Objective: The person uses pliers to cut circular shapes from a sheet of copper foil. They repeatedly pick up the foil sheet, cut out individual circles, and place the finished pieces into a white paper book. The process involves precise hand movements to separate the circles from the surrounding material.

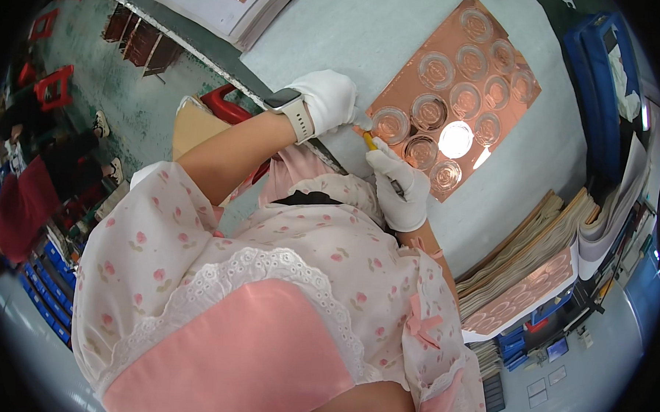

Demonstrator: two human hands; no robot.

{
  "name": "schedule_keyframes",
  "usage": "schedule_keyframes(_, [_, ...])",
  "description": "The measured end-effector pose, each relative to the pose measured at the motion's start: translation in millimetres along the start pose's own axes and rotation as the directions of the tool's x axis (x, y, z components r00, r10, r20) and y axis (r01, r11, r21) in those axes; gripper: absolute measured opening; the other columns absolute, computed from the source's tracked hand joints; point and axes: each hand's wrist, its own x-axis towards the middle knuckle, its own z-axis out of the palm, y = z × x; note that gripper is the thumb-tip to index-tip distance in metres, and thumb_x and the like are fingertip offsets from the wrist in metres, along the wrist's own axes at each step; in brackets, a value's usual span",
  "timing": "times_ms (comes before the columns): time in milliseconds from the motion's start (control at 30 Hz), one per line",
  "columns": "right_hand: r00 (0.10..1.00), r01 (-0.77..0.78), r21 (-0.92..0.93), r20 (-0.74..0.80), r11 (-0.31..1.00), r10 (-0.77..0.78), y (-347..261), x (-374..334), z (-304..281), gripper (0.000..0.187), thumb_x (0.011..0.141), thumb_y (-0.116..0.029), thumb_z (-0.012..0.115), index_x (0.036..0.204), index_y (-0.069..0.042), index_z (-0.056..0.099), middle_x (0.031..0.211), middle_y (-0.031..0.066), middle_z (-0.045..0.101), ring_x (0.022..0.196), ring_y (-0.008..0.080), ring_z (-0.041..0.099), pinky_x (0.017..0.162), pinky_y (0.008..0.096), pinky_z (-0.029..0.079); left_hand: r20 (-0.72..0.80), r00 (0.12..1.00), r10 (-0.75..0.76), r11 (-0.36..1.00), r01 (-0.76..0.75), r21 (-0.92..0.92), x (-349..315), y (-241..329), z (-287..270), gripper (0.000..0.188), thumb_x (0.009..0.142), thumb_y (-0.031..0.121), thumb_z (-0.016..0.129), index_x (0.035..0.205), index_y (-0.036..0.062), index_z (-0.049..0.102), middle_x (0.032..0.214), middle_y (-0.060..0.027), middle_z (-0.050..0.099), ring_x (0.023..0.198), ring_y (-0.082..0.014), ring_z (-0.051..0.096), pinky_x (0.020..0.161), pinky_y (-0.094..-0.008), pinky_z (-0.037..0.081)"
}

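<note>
A shiny copper-coloured sheet (440,82) with several rows of round, ringed shapes lies on the pale worktable; glare whitens one of the circles. My left hand (326,101), in a white glove with a watch at the wrist, has its fingers closed at the sheet's near-left corner. Just beside those fingertips, my right hand (401,185), gloved in white too, grips a slim pen-like tool (370,141) with a yellow front end. The tool's tip meets the sheet near that same corner. Its exact kind is too small to make out.
A stack of white sheets (206,9) lies at the far left of the table (308,39). To the right are piled papers (524,233), another copper-coloured sheet (521,292) and a blue bin (596,92). A red stool (228,104) stands by the table's left edge; another person (31,208) is farther left.
</note>
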Motion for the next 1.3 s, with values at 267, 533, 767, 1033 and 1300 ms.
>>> schedule_keyframes(267, [1.000,-0.012,-0.023,0.027,1.000,0.012,-2.7,5.4,-3.0,0.039,0.071,0.004,0.062,0.106,-0.014,0.064,0.113,0.0177,0.063,0.062,0.0256,0.063,0.055,0.0292,0.049,-0.014,1.000,0.003,0.999,-0.002,0.051,3.6,-1.2,2.6,0.022,0.080,0.026,0.063,0.078,0.0046,0.066,0.064,-0.0083,0.066,0.059,-0.0209,0.066,0.061,-0.0338,0.051])
schedule_keyframes(533, [0.989,-0.003,-0.120,0.148,0.993,0.021,-21.5,25.4,10.2,0.036,0.071,-0.003,0.064,0.106,-0.012,0.062,0.113,0.0181,0.062,0.068,0.0288,0.064,0.057,0.0330,0.050,-0.154,0.986,0.070,0.991,-0.051,0.125,12.3,-11.9,15.9,0.046,0.073,0.050,0.067,0.072,0.0040,0.068,0.073,-0.0173,0.065,0.071,-0.0328,0.063,0.065,-0.0401,0.049])
schedule_keyframes(767, [0.960,-0.201,0.019,0.204,0.979,0.193,-30.0,18.3,-6.6,0.031,0.077,0.011,0.062,0.105,-0.002,0.062,0.102,0.0215,0.066,0.098,0.0260,0.066,0.076,0.0277,0.052,-0.046,0.996,0.074,0.995,-0.071,0.071,3.6,-3.3,1.3,0.045,0.072,0.048,0.069,0.071,0.0034,0.067,0.065,-0.0142,0.064,0.064,-0.0302,0.063,0.062,-0.0383,0.050])
schedule_keyframes(1033, [0.975,-0.223,-0.010,-0.003,0.975,0.223,-23.7,-7.2,-6.3,0.038,0.072,0.005,0.065,0.106,-0.013,0.065,0.114,0.0174,0.063,0.068,0.0209,0.067,0.058,0.0260,0.050,0.073,0.997,0.009,0.999,-0.005,-0.053,5.4,0.7,-4.9,0.041,0.074,0.044,0.071,0.067,0.0044,0.065,0.057,-0.0066,0.063,0.050,-0.0187,0.062,0.052,-0.0315,0.050])
schedule_keyframes(1300, [0.980,-0.189,0.042,-0.053,0.981,0.191,-24.7,-0.2,2.8,0.035,0.074,0.008,0.061,0.105,-0.009,0.064,0.110,0.0207,0.063,0.073,0.0195,0.068,0.057,0.0247,0.046,0.061,0.998,-0.014,0.999,0.017,-0.043,1.8,4.3,-7.3,0.045,0.073,0.047,0.071,0.067,0.0035,0.064,0.056,-0.0071,0.062,0.049,-0.0194,0.061,0.052,-0.0314,0.050])
